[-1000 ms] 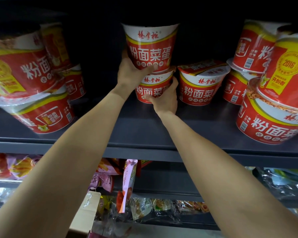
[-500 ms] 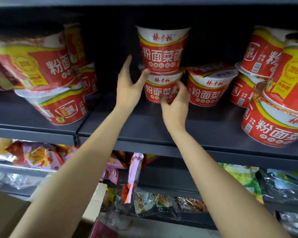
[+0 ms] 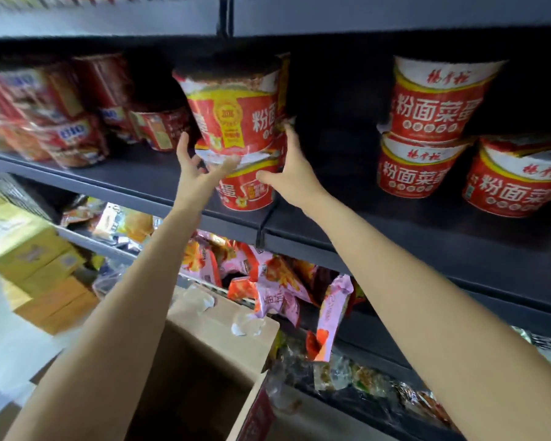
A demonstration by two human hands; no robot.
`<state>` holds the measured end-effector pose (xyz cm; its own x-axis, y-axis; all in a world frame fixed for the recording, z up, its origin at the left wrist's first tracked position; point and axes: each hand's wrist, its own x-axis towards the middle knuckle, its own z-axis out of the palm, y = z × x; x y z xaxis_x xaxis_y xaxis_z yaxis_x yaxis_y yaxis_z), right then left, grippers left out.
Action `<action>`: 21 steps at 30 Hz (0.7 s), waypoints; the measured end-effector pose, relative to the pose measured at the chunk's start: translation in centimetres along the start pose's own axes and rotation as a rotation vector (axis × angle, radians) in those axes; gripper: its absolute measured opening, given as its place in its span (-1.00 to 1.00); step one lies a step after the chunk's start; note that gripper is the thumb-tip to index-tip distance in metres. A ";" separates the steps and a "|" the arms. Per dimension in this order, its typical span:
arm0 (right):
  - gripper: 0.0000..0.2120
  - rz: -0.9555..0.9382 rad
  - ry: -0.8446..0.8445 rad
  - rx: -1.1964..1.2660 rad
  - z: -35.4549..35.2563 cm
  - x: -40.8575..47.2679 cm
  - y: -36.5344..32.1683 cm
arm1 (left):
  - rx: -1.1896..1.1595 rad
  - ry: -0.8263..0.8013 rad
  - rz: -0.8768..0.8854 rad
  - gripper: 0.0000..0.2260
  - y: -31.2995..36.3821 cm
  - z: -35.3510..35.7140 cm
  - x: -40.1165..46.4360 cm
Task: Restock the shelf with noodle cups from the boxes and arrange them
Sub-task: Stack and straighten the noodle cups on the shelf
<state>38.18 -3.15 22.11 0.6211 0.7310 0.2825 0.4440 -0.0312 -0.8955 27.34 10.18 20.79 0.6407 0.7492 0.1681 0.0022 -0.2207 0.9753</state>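
My left hand (image 3: 198, 171) reaches up to the dark shelf (image 3: 379, 237) with its grip spread, fingers splayed and the fingertips just under the bottom rim of the upper noodle cup (image 3: 236, 113), a red and yellow cup that sits tilted on top of the lower noodle cup (image 3: 245, 189). My right hand (image 3: 291, 178) is on the other side of the same stack, its grip also spread: the thumb points toward the lower cup's front and the fingers run up along the right side of the stack; whether they press on the cups I cannot tell. The lower cup stands on the shelf close to its front edge, right at the seam between two shelf panels. Further right on the same shelf, well apart from my hands, stands another stack of two cups (image 3: 427, 132), and just beside it a single cup (image 3: 519, 183). To the left the shelf holds more red cups (image 3: 70, 122), blurred. On the level below lie pink and orange snack packets (image 3: 268, 281). An open cardboard box (image 3: 210, 361) stands below between my forearms, and yellow cartons (image 3: 29, 249) are stacked at the far left.
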 end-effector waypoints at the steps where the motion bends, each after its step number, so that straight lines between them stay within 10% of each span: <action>1: -0.13 0.027 0.003 0.009 0.3 0.6 0.1 | 0.033 -0.030 -0.014 -0.08 0.0 -0.1 0.4; 15: -0.16 0.039 0.216 -0.015 -7.6 -7.9 2.1 | 0.090 -0.197 0.114 -0.34 1.2 6.1 -5.5; 21: -0.47 -0.008 0.473 -0.207 -11.1 -11.6 2.7 | -0.004 -0.193 0.120 -0.40 1.5 10.0 -7.6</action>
<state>39.38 -19.27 20.25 0.8201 0.3452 0.4565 0.5386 -0.1961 -0.8194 30.22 -2.08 19.52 0.7711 0.5843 0.2530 -0.0859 -0.2983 0.9506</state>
